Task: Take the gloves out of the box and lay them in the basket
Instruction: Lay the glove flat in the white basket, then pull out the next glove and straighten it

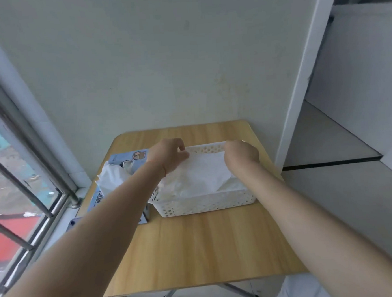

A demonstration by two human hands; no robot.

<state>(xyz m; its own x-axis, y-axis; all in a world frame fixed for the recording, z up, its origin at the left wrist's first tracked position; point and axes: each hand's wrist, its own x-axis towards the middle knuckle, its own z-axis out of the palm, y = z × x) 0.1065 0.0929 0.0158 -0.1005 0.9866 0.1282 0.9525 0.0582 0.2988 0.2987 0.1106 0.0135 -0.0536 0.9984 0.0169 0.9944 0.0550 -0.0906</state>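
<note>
A white perforated basket point(205, 205) stands on the wooden table point(208, 246), holding a pile of thin white gloves point(199, 178). Both my hands hover over the basket's far rim. My left hand point(170, 156) pinches the top glove at its far left corner, and my right hand point(241, 153) pinches it at the far right corner, so the sheet is stretched between them. The blue glove box point(122, 158) lies left of the basket, with a white glove point(111, 178) sticking out of its opening. My left forearm hides the box's near part.
A window with metal bars point(20, 182) runs along the left. The white wall stands right behind the table. A white cabinet or door frame point(305, 72) rises at the right. The table's near half is bare wood.
</note>
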